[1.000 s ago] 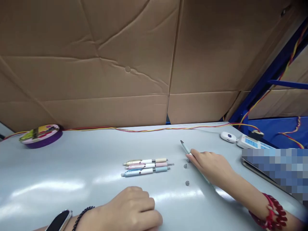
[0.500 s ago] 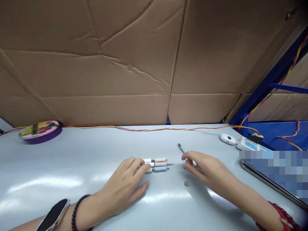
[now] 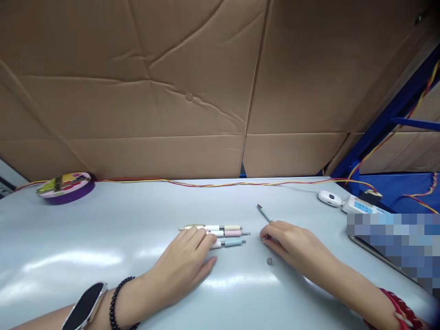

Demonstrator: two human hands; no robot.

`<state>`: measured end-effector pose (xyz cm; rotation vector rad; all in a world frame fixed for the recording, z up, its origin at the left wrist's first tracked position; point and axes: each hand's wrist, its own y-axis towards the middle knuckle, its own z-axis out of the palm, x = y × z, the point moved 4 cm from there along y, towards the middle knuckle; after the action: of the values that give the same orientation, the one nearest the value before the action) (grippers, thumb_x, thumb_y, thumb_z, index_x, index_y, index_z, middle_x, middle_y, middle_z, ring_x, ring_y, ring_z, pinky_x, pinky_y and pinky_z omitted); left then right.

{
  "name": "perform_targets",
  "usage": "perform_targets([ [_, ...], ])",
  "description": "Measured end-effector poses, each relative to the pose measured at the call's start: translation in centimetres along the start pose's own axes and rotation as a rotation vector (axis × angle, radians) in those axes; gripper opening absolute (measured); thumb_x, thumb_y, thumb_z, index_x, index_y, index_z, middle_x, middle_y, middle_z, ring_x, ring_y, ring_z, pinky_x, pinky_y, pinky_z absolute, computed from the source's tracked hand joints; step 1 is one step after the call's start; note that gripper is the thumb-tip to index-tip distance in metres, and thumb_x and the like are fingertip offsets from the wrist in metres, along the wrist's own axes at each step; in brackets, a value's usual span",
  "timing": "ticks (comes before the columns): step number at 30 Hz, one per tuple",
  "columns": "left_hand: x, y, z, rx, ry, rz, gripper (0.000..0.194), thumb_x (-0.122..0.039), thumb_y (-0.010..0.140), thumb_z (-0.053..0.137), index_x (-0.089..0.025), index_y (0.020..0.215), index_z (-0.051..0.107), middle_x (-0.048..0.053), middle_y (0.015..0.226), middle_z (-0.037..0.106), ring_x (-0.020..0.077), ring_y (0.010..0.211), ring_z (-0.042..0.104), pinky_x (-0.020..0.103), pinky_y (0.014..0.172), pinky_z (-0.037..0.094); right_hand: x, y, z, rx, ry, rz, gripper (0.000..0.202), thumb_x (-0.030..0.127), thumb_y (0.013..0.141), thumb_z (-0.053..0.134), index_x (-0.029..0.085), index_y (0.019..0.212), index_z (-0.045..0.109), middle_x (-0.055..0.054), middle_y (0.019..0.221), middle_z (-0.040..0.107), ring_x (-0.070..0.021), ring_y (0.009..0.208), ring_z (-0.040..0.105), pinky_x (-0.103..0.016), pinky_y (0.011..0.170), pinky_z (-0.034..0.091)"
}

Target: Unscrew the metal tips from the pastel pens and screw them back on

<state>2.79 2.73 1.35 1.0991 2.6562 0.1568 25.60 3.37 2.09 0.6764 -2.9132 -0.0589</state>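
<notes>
My left hand (image 3: pixel 187 261) lies over three white-barrelled pens placed side by side, its fingers resting on them and the thumb apart. The top one is a cream-ended pen (image 3: pixel 232 228), then a pink-ended pen (image 3: pixel 233 233), then a blue-ended pen (image 3: pixel 233 242); the hand covers part of their barrels. To their right, my right hand (image 3: pixel 288 238) is low at the table, thumb and forefinger pinched together on something too small to make out. A pale green pen part (image 3: pixel 264 212) sticks out behind it. A small silver piece (image 3: pixel 269 261) lies below those fingers.
A purple round box (image 3: pixel 67 189) stands at the far left. Red and yellow wires (image 3: pixel 192 184) run along the back edge of the white table (image 3: pixel 137 206). At right are a white plug-in device (image 3: pixel 330 199), a power strip (image 3: pixel 360 206) and a blurred-out flat device (image 3: pixel 395 247).
My right thumb and forefinger have closed together and come down to the table. My left hand has slid slightly down the pens, uncovering more of the cream-ended one. The view has shifted a little.
</notes>
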Motion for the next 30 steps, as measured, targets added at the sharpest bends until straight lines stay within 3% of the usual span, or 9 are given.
perform_targets([
  [6,0.1,-0.1,0.4,0.071,-0.117,0.002,0.005,-0.023,0.091,0.047,-0.020,0.092,0.050,0.003,0.085,0.059,0.0212,0.073,0.057,0.029,0.062,0.045,0.1,0.1,0.0,0.016,-0.004,-0.028,0.025,0.013,0.091,0.041,0.023,0.090,0.064,-0.003,0.086,0.067,-0.0192,0.076,0.064,-0.027,0.060,0.044],
  [9,0.3,-0.2,0.4,0.072,-0.171,0.011,0.015,-0.029,0.094,0.042,-0.020,0.084,0.047,0.002,0.080,0.057,0.0190,0.068,0.054,0.026,0.059,0.042,0.1,0.1,-0.3,-0.021,0.029,-0.022,0.026,0.013,0.091,0.041,0.022,0.091,0.065,-0.004,0.085,0.067,-0.0202,0.075,0.063,-0.029,0.060,0.044],
  [13,0.3,-0.4,0.3,0.069,-0.267,0.037,0.022,-0.033,0.099,0.029,-0.021,0.087,0.042,-0.001,0.076,0.056,0.0159,0.060,0.049,0.024,0.056,0.039,0.8,-0.3,-1.7,-0.160,0.401,0.000,0.019,0.024,0.092,0.047,0.022,0.094,0.066,-0.004,0.085,0.068,-0.0181,0.074,0.060,-0.028,0.063,0.047],
  [17,0.3,-0.8,0.4,0.084,-0.320,0.055,0.019,-0.033,0.099,0.028,-0.022,0.087,0.039,-0.003,0.070,0.053,0.0156,0.056,0.046,0.024,0.053,0.034,1.8,-1.1,-2.6,-0.174,0.745,0.085,0.018,0.038,0.088,0.056,0.024,0.090,0.068,-0.002,0.081,0.068,-0.0158,0.068,0.059,-0.024,0.057,0.048],
  [22,0.3,-0.8,0.6,0.098,-0.354,0.053,0.020,-0.033,0.099,0.025,-0.023,0.088,0.037,-0.004,0.065,0.049,0.0168,0.053,0.043,0.025,0.052,0.030,2.7,-1.3,-2.6,-0.145,0.773,-0.003,0.011,0.028,0.088,0.057,0.025,0.090,0.068,0.000,0.081,0.068,-0.0145,0.068,0.058,-0.022,0.054,0.046],
  [30,0.5,-0.8,0.7,0.121,-0.402,0.007,0.019,-0.032,0.099,0.022,-0.023,0.089,0.036,-0.004,0.063,0.042,0.0174,0.051,0.037,0.026,0.051,0.027,2.5,-1.2,-2.9,-0.290,0.749,-0.089,0.008,0.019,0.086,0.060,0.023,0.089,0.065,0.002,0.075,0.066,-0.0111,0.063,0.058,-0.021,0.060,0.047],
])
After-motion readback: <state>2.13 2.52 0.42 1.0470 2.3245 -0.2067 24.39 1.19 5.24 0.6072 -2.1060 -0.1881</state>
